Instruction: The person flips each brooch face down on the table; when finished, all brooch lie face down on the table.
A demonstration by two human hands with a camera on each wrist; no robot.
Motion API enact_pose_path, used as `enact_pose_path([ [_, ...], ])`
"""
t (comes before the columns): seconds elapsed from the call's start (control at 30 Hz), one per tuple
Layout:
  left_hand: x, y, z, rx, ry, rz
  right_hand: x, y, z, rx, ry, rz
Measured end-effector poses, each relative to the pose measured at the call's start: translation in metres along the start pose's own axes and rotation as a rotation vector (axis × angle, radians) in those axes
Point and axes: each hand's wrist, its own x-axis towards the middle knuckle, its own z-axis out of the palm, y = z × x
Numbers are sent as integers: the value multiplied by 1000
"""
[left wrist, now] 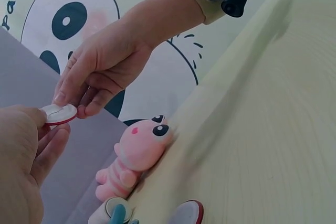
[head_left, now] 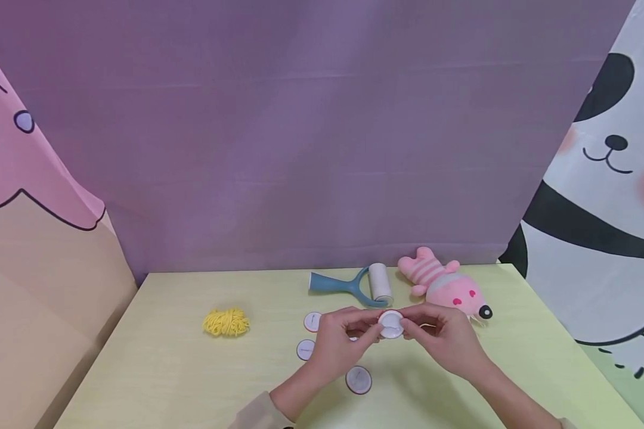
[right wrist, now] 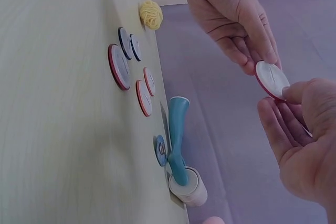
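A round pin-back badge (head_left: 390,325) with a red rim is held up above the table, its white back and pin turned toward me. My left hand (head_left: 339,341) pinches its left edge between thumb and fingers. On the opposite edge, my right hand (head_left: 449,338) pinches it the same way. The right wrist view shows both thumbs on the white back of the badge (right wrist: 272,80). Beneath and beside the hands, several other badges lie on the table, pin side up, among them a larger red-rimmed badge (head_left: 358,380) and a dark-rimmed badge (head_left: 305,350).
A blue-handled lint roller (head_left: 333,283) lies behind the hands, with a blue picture badge (right wrist: 160,150) near it. The pink plush toy (head_left: 451,289) rests at the back right. Yellow yarn (head_left: 226,322) sits at left on the pale table (head_left: 161,369).
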Motion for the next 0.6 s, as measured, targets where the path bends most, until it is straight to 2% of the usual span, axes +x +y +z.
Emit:
enact_pose_path([
  [0.1,-1,0,1,-10,-12,-7,0,0,1,17,-10,6],
  [0.3,-3,-3,1,21,-31,24,-2,1,2,6,-20,-1],
  [0.47,-4,-2,2,47,-71,-46,-3,1,1,-25,-52,10],
  [0.53,-5,-3,3,42,-70,-86,-3,2,0,-33,-72,23],
  [0.6,-6,-5,5,34,-59,-97,-4,3,-1,-42,-89,31],
])
